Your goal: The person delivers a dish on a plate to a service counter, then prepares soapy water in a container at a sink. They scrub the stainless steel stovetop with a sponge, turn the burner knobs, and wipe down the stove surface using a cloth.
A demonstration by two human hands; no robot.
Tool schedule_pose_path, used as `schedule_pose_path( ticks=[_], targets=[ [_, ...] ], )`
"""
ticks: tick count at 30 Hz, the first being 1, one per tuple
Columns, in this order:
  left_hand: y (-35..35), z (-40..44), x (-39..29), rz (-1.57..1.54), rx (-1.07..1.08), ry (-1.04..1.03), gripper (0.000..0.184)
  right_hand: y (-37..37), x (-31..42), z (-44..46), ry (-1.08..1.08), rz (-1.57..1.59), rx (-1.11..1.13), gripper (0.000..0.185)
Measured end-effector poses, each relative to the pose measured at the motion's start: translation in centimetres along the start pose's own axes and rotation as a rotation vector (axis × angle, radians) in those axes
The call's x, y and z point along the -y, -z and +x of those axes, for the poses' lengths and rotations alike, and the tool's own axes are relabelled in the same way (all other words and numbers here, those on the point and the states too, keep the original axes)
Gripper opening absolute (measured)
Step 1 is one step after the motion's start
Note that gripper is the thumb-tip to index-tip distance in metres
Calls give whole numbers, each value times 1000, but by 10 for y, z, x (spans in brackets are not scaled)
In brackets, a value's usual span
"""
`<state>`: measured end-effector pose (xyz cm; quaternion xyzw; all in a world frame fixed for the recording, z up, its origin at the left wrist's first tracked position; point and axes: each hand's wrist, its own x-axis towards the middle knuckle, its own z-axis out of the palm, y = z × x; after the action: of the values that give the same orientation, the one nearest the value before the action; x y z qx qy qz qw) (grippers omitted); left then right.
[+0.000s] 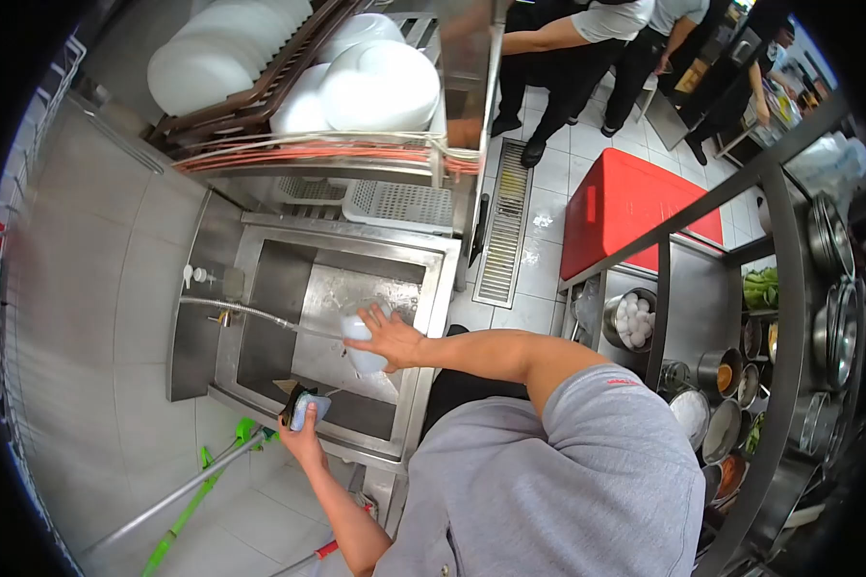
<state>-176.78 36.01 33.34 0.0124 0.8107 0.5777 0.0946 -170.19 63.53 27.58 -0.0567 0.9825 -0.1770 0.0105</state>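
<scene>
My right hand [392,340] reaches over the metal sink [437,298] with its fingers spread. Directly under and beside its palm is a whitish, slightly see-through rounded thing [364,361], partly covered by the hand; whether it is a bowl or a bag I cannot tell. Near the sink's lower left corner, my left hand [304,438] is closed on a light blue block-like piece [310,411] with dark material behind it, its thumb lying on the blue face. A flexible metal hose [250,311] runs from the tap towards my right hand.
White plates [380,85] and brown racks fill the shelf above the sink. Green-handled [188,514] and metal poles lean at lower left. A red box [625,207], a bowl of eggs [631,319] and shelved pots stand right. Other people stand beyond the floor drain [505,231].
</scene>
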Motion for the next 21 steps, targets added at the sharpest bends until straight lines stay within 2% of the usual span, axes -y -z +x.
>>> schedule_pose_path(
  ticks=[3, 4, 5, 6, 9, 12, 15, 16, 19, 20, 21],
  targets=[
    [-1, 1, 10, -25, 29, -22, 42, 6, 5, -13, 217, -132, -48, 103],
    [-6, -2, 9, -37, -23, -42, 33, 9, 9, -15, 283, -175, -76, 102],
    [-6, -5, 8, -52, 5, -48, 33, 10, 13, -18, 350, -220, -101, 102],
    [-5, -8, 8, -67, 28, -52, 33, 4, 17, -17, 401, -291, -152, 96],
    [8, -18, -2, -52, 86, -80, 35, -38, 23, -13, 454, -492, -486, 95],
    [26, -18, -4, -3, 136, -159, 38, -14, 53, -36, 244, -246, -178, 98],
    [41, -23, -24, 97, 231, -161, 39, -7, 85, -44, -122, 212, -162, 104],
    [45, -20, -28, 93, 313, -150, 42, -14, 93, -42, -234, 347, -200, 109],
    [46, -10, -59, 404, 603, -217, 49, -33, 106, -40, -387, 557, -348, 111],
    [44, -1, -60, 554, 618, -309, 55, -44, 107, -38, -414, 616, -428, 110],
    [37, -2, -62, 634, 539, -391, 60, -42, 110, -43, -463, 716, -435, 110]
  ],
)
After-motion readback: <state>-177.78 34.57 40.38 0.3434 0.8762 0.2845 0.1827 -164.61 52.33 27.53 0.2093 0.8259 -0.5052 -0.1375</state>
